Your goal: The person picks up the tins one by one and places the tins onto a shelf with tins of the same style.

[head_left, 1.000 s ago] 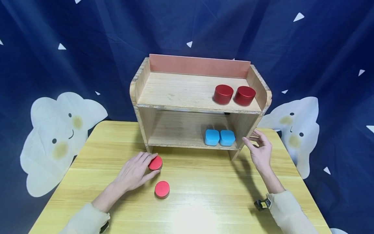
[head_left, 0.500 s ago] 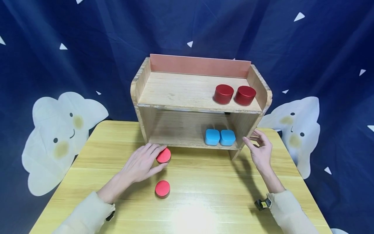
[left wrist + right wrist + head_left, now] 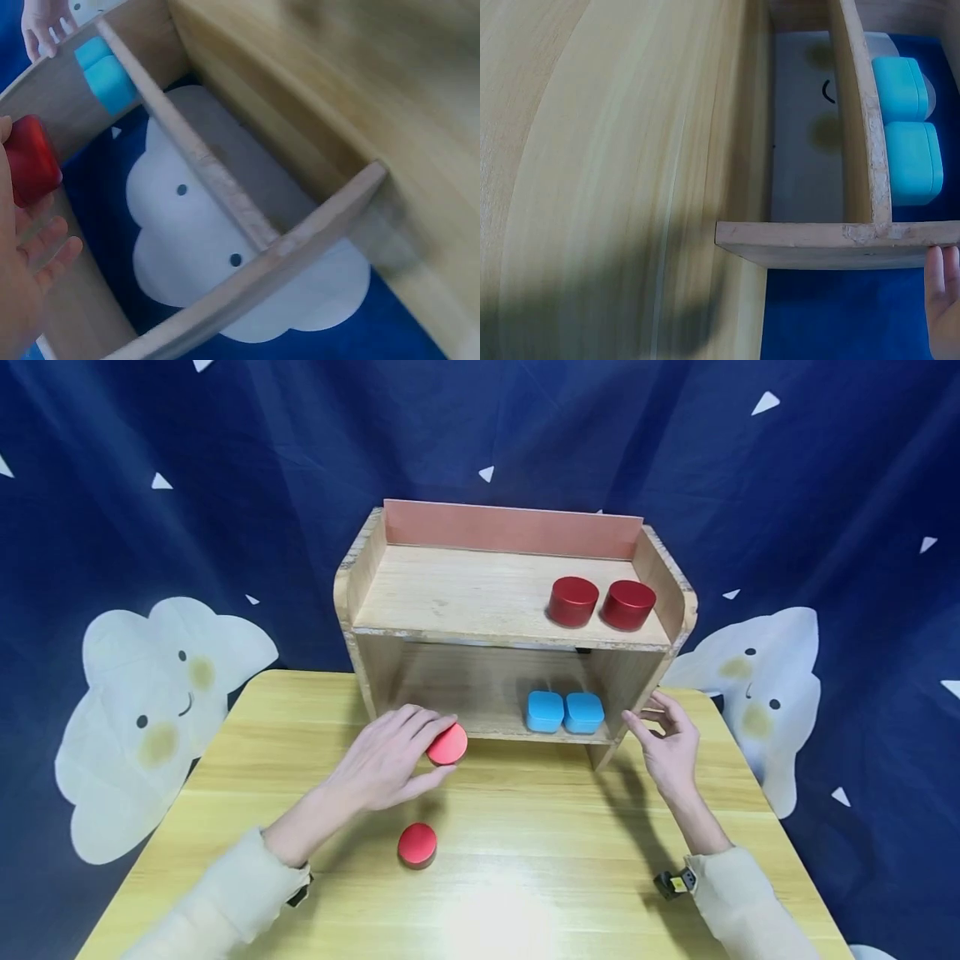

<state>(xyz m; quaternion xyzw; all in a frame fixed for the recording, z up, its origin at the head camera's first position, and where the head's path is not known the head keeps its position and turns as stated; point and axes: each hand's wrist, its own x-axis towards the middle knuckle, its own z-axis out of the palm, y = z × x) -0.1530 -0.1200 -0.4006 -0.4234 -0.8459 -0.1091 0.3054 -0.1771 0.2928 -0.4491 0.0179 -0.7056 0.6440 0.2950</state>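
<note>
In the head view my left hand (image 3: 393, 758) holds a red round tin (image 3: 447, 745) between thumb and fingers, in front of the lower shelf's edge. The same red tin (image 3: 34, 161) shows at the left of the left wrist view. Another red tin (image 3: 417, 845) lies on the table below that hand. My right hand (image 3: 670, 750) touches the right side panel of a two-tier wooden shelf (image 3: 480, 727). Its fingertips (image 3: 934, 264) rest against the panel's outer face in the right wrist view, where most of the hand is cut off.
Two dark red tins (image 3: 573, 602) stand at the right of the shelf's top tier. Beneath them, two light blue boxes (image 3: 545, 711) sit side by side on the lower tier. The shelf stands on a wooden table (image 3: 570, 852) before a blue cloud-patterned curtain (image 3: 225, 460).
My left hand has lifted the red tin and carried it rightward and toward the shelf, away from the table's left part. The right hand keeps its place at the side panel.
</note>
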